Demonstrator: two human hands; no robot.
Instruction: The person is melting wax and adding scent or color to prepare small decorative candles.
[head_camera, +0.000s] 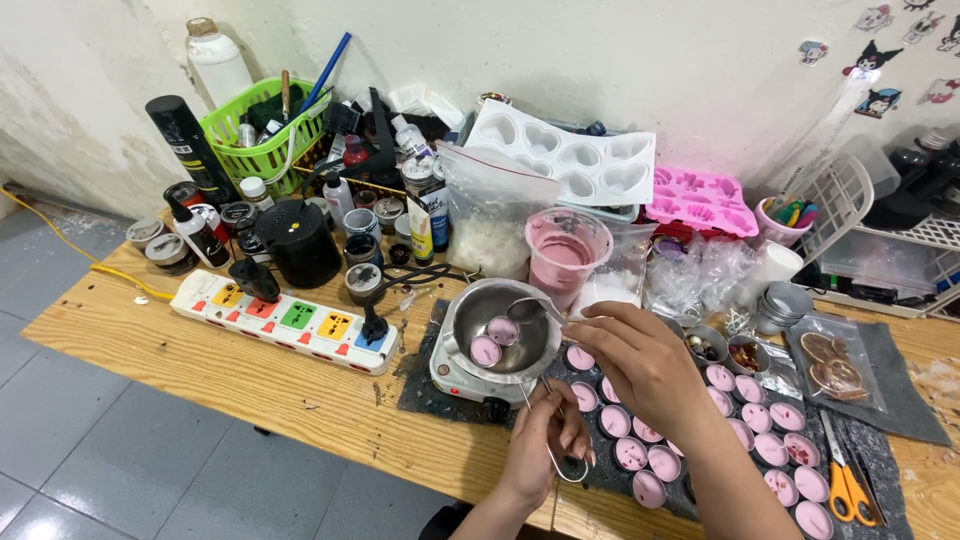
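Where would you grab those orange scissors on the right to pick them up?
By the orange loop handles, coming from above and the near table edge. The scissors lie flat on the dark mat, handles toward the person and blades pointing away, with only the pink-filled cups close on their left.

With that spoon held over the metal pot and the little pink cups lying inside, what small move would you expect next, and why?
Probably the right hand dips the spoon lower into the metal pot. Its bowl hangs just above two small pink-filled cups lying inside, while the left hand holds a thin wire tool beside the pot.
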